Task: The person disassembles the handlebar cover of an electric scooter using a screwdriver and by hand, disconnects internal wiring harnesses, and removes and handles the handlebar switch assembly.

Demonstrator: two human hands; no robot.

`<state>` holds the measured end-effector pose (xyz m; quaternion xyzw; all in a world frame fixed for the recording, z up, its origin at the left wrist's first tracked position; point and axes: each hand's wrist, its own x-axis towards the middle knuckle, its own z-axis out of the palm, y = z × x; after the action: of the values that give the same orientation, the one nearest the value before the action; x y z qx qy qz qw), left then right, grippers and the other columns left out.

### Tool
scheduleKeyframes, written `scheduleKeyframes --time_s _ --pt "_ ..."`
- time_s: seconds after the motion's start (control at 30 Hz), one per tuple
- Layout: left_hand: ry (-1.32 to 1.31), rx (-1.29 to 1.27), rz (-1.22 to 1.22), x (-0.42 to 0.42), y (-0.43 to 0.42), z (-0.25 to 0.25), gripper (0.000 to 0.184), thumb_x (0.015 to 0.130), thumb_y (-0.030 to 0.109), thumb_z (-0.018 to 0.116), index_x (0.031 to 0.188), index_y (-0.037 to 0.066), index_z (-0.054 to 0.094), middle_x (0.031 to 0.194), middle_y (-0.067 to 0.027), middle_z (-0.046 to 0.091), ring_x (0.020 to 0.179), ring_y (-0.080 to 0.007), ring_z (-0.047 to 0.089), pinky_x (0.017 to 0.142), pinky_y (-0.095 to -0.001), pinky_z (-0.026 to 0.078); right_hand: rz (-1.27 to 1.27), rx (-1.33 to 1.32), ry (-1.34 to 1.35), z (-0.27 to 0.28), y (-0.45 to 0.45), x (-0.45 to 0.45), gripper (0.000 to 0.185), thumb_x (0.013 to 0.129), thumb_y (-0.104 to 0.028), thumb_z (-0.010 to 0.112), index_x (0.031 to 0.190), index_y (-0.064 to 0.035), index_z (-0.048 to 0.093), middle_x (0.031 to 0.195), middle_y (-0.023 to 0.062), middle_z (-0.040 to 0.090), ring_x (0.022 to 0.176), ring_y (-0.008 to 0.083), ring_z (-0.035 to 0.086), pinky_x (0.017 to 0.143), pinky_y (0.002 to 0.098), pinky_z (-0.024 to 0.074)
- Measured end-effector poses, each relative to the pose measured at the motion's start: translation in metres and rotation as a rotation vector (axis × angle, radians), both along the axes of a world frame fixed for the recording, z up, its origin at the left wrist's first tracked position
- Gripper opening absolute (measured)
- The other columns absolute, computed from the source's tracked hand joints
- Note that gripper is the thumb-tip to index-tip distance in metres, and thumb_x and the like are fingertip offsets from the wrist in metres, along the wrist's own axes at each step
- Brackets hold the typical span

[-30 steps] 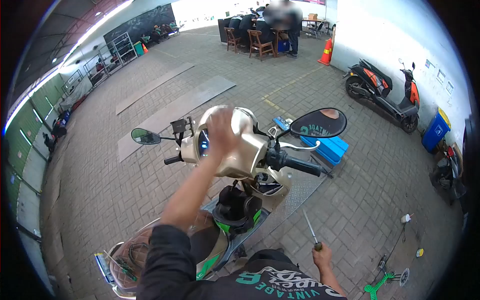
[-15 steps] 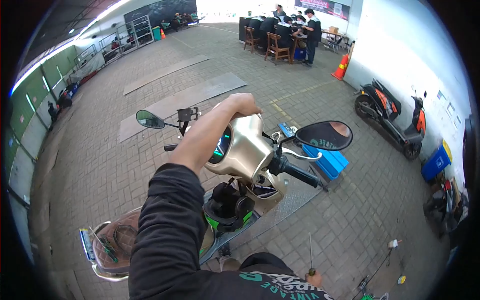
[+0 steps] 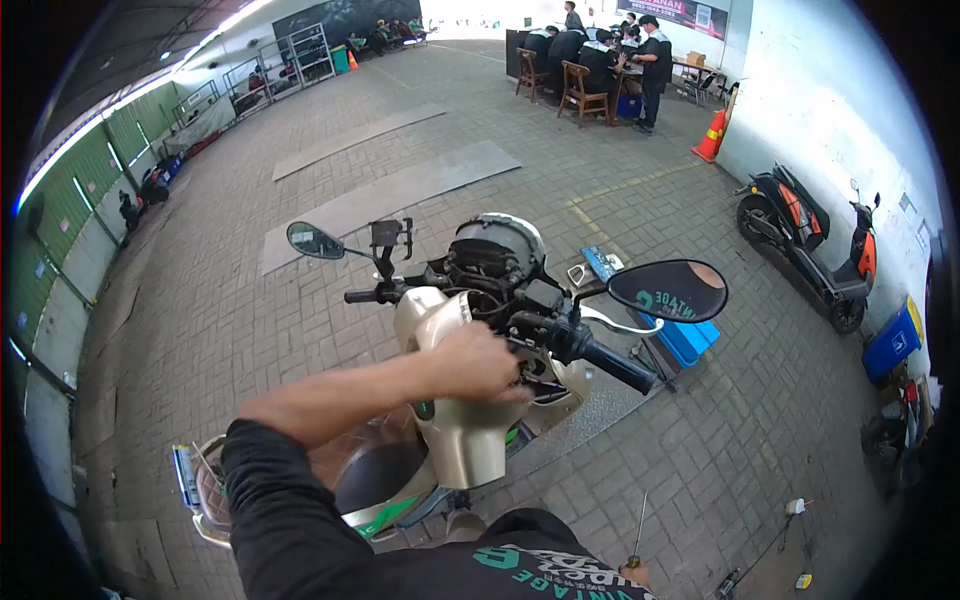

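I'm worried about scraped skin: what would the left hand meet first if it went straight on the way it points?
Going by its line in the picture, the left hand would probably meet the right handlebar first. Depth is unclear in this single view, so it might pass underneath instead.

Right hand point(image 3: 636, 573) partly behind shirt point(image 3: 440, 580)
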<state>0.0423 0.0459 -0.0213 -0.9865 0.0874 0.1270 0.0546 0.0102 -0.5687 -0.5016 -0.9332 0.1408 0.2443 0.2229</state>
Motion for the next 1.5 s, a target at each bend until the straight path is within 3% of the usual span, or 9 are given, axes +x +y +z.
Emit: scheduleKeyframes --time_s 0.2,0.5,0.6,0.73,0.77,0.87,1.0,1.33,1.5 --pt "-0.279 0.024 -0.045 -0.106 0.038 -0.019 0.042 0.074 0.058 0.065 0.078 0.016 0.063 0.076 0.0013 0.058 0.078 -0.0207 0.058 0.069 -0.0359 0.041 0.037 -0.069 -0.121 0.039 0.01 -0.01 0.032 0.065 -0.016 0.064 0.093 -0.0005 0.064 0.084 0.026 0.065 0.083 0.0455 0.064 0.071 0.0503 0.0504" --pt "-0.471 -0.15 0.337 -0.19 0.023 -0.12 0.026 0.072 0.035 0.074 0.083 0.015 0.062 0.085 -0.0045 0.055 0.082 -0.0234 0.053 0.071 -0.0375 0.043 0.171 -0.056 -0.189 0.044 0.032 0.033 0.031 0.066 -0.018 0.066 0.089 0.0013 0.062 0.083 0.0238 0.065 0.086 0.0432 0.063 0.075 0.0472 0.0499" --pt "-0.593 -0.383 0.394 -0.165 0.002 -0.132 0.028 0.071 0.029 0.077 0.088 0.009 0.066 0.087 -0.0077 0.058 0.085 -0.0258 0.056 0.073 -0.0399 0.045 0.104 0.057 -0.335 0.082 0.088 0.061 0.025 0.069 -0.017 0.069 0.084 -0.0001 0.06 0.074 0.0166 0.063 0.07 0.0351 0.062 0.064 0.0434 0.0484" --pt "-0.303 -1.121 0.577 -0.149 0.03 -0.098 0.026 0.077 0.02 0.075 0.097 0.003 0.067 0.09 -0.0123 0.064 0.084 -0.0262 0.063 0.075 -0.0375 0.05 -0.184 0.376 -0.62 0.125 0.143 0.129 0.018 0.082 -0.011 0.069 0.084 -0.0038 0.053 0.066 0.0053 0.053 0.062 0.0183 0.053 0.058 0.0347 0.0443" --pt "-0.386 -1.098 0.584 -0.146 0.046 -0.089 0.025 0.079 0.02 0.074 0.097 0.003 0.067 0.089 -0.012 0.064 0.082 -0.0262 0.063 0.074 -0.0365 0.05 -0.406 0.666 -0.508 0.189 0.186 0.138 0.017 0.085 -0.011 0.066 0.089 -0.0063 0.051 0.067 0.0031 0.052 0.059 0.0128 0.052 0.052 0.0295 0.0422" --pt "-0.599 -1.024 0.608 -0.13 0.098 -0.075 0.023 0.082 0.017 0.071 0.099 0.003 0.067 0.086 -0.0113 0.065 0.079 -0.0249 0.064 0.072 -0.0336 0.05 -0.404 1.018 -0.729 0.298 0.258 0.16 0.024 0.087 -0.015 0.065 0.103 -0.0073 0.049 0.073 0.0028 0.053 0.06 0.0125 0.054 0.051 0.027 0.0447" --pt "-0.6 -0.976 0.704 -0.096 0.151 -0.066 0.024 0.082 0.015 0.071 0.099 0.0 0.066 0.086 -0.0122 0.065 0.079 -0.0231 0.064 0.072 -0.0319 0.05 -0.335 1.101 -0.816 0.397 0.324 0.167 0.033 0.091 -0.016 0.063 0.118 -0.0052 0.048 0.082 0.0053 0.056 0.068 0.0154 0.058 0.056 0.028 0.0482" --pt "-0.326 -0.873 0.561 -0.037 0.195 -0.085 0.035 0.083 0.018 0.068 0.111 -0.001 0.063 0.113 -0.0172 0.063 0.106 -0.0306 0.06 0.092 -0.0368 0.046 -0.225 0.927 -0.74 0.417 0.385 0.186 0.035 0.09 -0.011 0.063 0.119 0.0006 0.047 0.088 0.012 0.06 0.07 0.0223 0.063 0.063 0.0358 0.054" --pt "-0.548 -0.827 0.67 -0.031 0.219 -0.112 0.038 0.085 0.014 0.064 0.12 0.0 0.059 0.125 -0.0183 0.06 0.118 -0.0317 0.056 0.1 -0.038 0.042 -0.24 0.905 -0.77 0.419 0.4 0.171 0.041 0.087 -0.004 0.061 0.125 -0.0003 0.044 0.094 0.0125 0.059 0.076 0.0225 0.064 0.071 0.0361 0.0543"
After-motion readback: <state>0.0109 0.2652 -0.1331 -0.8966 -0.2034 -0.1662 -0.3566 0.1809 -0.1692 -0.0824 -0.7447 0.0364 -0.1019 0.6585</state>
